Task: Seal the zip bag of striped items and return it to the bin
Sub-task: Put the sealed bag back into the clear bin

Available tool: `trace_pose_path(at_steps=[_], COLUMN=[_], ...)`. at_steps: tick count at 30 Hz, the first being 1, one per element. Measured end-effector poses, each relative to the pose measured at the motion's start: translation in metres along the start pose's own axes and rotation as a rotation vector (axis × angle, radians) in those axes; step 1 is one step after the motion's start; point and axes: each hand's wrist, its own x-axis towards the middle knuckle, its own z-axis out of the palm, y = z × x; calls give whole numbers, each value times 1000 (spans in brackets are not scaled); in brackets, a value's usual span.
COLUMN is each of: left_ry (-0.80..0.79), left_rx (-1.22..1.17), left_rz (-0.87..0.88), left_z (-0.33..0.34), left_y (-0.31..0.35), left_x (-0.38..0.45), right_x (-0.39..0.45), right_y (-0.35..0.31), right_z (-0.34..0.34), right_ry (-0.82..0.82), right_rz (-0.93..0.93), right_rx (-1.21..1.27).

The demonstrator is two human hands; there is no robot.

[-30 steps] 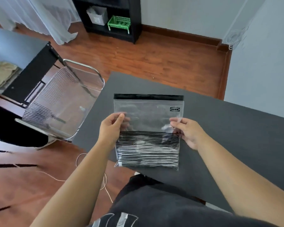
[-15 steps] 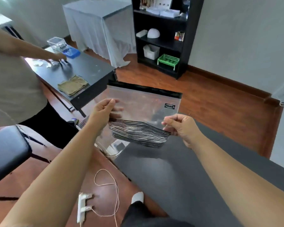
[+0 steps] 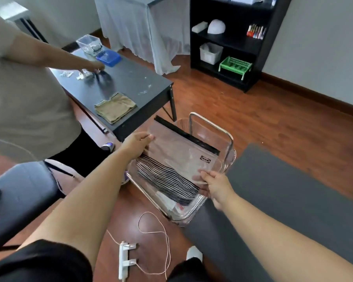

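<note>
A clear zip bag (image 3: 177, 151) with a black zip strip along its top holds black-and-white striped items (image 3: 167, 179) in its lower half. My left hand (image 3: 137, 146) grips the bag's left edge and my right hand (image 3: 217, 185) grips its lower right edge. The bag is tilted and sits low over the clear bin (image 3: 229, 157), a see-through container with a metal handle frame standing on the wooden floor. The bag's bottom lies inside the bin's rim. Other flat packets show under it in the bin.
A dark grey table (image 3: 293, 202) lies to the right of the bin. Another person (image 3: 27, 102) stands at the left, reaching over a black table (image 3: 118, 82) that bears a folded tan cloth (image 3: 115, 107). A power strip (image 3: 123, 259) and cord lie on the floor. A black shelf (image 3: 228, 41) stands behind.
The bag left the grey table, swung left and came down into the clear bin on the floor, with both hands still holding it. The view turned left and down.
</note>
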Motion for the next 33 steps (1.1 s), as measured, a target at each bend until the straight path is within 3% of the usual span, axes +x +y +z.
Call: trace_pose_path(at_steps=[11,16,19,22,26,29,33], left_ry=[-319,-194,-162,-291,-546,-651,-706], left_rx=[264,328,391,630,903,999,1006], left_rz=[-123,-82,65,269,370,320,204], left_z=[59,79,92,106,134,152,155], left_y=[-36,-37,-36,-39,-39,-44,-56], left_x=[54,67,66,63,57,55,57], right_x=[41,51,52,62,91,113,132], right_y=[25,14,10,10,14,21,34], right_z=[10,16,23,29,29,23,14], right_ry=[225,337,330,223,83,6,-6], right_rz=[230,177,67,-4,-47,-43,126], right_rx=[-235,-359,-377,-652,-1133,-1580,-1739])
